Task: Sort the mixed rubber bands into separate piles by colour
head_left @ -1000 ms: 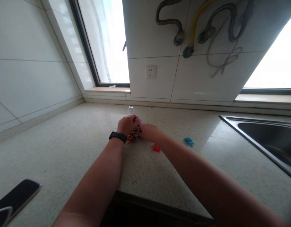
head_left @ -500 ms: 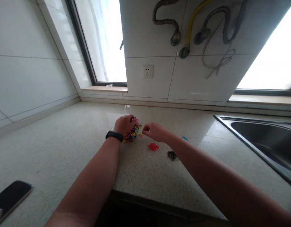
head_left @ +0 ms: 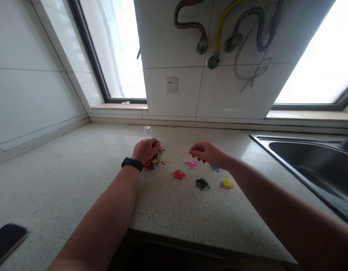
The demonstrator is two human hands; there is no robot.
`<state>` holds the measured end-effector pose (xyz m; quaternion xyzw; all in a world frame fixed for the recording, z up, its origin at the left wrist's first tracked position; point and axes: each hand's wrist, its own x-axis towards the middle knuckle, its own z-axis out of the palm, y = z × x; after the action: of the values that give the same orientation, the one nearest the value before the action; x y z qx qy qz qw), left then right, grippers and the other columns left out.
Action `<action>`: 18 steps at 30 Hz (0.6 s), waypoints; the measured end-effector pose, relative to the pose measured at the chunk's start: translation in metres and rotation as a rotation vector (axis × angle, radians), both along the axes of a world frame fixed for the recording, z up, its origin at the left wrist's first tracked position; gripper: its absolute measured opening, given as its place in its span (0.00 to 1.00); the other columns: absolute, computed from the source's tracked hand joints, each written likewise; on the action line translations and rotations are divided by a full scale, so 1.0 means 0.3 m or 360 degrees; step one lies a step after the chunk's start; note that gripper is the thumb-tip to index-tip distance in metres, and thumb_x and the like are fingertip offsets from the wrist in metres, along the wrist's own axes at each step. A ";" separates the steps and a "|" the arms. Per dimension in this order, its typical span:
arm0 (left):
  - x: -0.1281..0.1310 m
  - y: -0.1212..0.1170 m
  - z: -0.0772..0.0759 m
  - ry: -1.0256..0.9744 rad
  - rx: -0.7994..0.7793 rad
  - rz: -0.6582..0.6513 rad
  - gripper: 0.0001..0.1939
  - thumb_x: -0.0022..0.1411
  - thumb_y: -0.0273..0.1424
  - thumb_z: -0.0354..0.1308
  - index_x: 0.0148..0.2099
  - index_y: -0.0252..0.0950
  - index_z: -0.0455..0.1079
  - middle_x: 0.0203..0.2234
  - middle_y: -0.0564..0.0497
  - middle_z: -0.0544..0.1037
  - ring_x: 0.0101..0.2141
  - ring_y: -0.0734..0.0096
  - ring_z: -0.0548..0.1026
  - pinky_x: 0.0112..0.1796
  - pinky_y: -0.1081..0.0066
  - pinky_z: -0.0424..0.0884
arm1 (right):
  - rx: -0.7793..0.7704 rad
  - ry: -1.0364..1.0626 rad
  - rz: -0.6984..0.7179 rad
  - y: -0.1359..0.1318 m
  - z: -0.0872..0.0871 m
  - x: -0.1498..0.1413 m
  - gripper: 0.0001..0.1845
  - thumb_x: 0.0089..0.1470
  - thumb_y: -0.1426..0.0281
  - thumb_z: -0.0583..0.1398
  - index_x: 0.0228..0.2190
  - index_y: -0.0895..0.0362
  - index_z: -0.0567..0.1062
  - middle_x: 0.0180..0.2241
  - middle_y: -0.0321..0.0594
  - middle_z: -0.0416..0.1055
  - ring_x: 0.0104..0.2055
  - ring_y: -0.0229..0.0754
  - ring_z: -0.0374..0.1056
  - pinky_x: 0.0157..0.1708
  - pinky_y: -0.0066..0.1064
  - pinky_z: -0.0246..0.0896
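Note:
A mixed heap of small coloured bands (head_left: 153, 161), which look like rubber bands, lies on the counter. My left hand (head_left: 145, 149), with a black wristband (head_left: 132, 163), rests curled over its far side. Something pink (head_left: 159, 144) shows at its fingertips; whether they grip it is unclear. My right hand (head_left: 206, 152) hovers above the counter, thumb and fingers pinched; anything between them is too small to name. Below it lies a pink pile (head_left: 191, 164), and a blue pile (head_left: 215, 169) is partly hidden by the hand. Red (head_left: 179, 174), black (head_left: 202, 183) and yellow (head_left: 227, 183) piles sit nearer me.
Behind my left hand stands a clear cup (head_left: 147, 131). A steel sink (head_left: 260, 140) is set into the counter (head_left: 174, 210) at right. At the lower left lies a dark phone-like object (head_left: 8, 239). The tiled wall carries a socket (head_left: 171, 85) and hoses (head_left: 219, 30).
My right hand has moved right, away from the mixed heap, uncovering the pink and yellow piles. My left hand stays at the heap. The view has shifted slightly.

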<state>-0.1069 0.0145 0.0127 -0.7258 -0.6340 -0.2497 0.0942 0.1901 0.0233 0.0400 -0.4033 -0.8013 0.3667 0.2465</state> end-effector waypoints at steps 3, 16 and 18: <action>0.008 -0.004 0.002 -0.0004 -0.0029 -0.0011 0.22 0.69 0.44 0.45 0.36 0.39 0.76 0.30 0.45 0.80 0.31 0.65 0.74 0.31 0.69 0.58 | -0.0048 0.0055 -0.0102 -0.023 0.000 0.131 0.17 0.54 0.57 0.61 0.34 0.58 0.76 0.30 0.42 0.74 0.26 0.35 0.64 0.22 0.26 0.58; 0.022 -0.005 -0.001 0.0079 -0.0049 -0.0069 0.22 0.68 0.44 0.45 0.38 0.40 0.77 0.30 0.47 0.80 0.30 0.65 0.74 0.31 0.69 0.60 | -0.0031 0.0194 -0.0353 -0.065 -0.046 0.337 0.20 0.52 0.53 0.61 0.34 0.58 0.76 0.26 0.38 0.69 0.24 0.34 0.60 0.23 0.27 0.56; 0.024 -0.005 0.000 0.0082 -0.0068 -0.0071 0.22 0.68 0.45 0.45 0.38 0.40 0.77 0.30 0.47 0.80 0.31 0.64 0.75 0.31 0.69 0.61 | -0.0089 0.0134 -0.0261 -0.068 -0.045 0.337 0.18 0.52 0.55 0.62 0.34 0.58 0.76 0.25 0.37 0.69 0.25 0.34 0.61 0.24 0.27 0.57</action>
<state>-0.0997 0.0128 0.0127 -0.7478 -0.6202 -0.2195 0.0893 0.2913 0.0029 0.0265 -0.4585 -0.7439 0.3843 0.2979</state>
